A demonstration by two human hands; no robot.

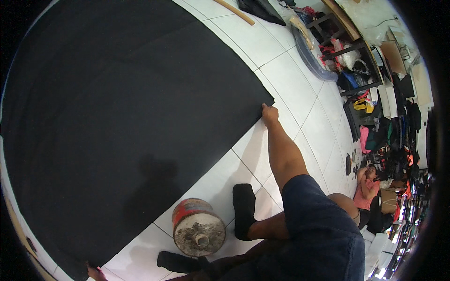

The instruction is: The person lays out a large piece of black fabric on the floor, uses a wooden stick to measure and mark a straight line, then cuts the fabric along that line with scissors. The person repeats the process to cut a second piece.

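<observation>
A large sheet of black fabric (140, 84) lies spread over the white tiled floor. At its corner near the middle of the view, my right hand (269, 114) is closed on the edge, fingers pinching the cloth. My left hand (96, 272) shows only in part at the lower left; it grips the same near edge close to the other corner. Between my hands, next to that edge, stands a round red tin (199, 228) with a dirty grey top. My head and shoulders cast a shadow on the cloth.
My feet in black socks (243, 210) are beside the tin. A wooden stick (234, 11) and a black bag-like item (262, 10) lie at the far side. Along the right are a plastic tub (311, 56), a dark metal frame (358, 68), piled goods and a seated person (367, 189).
</observation>
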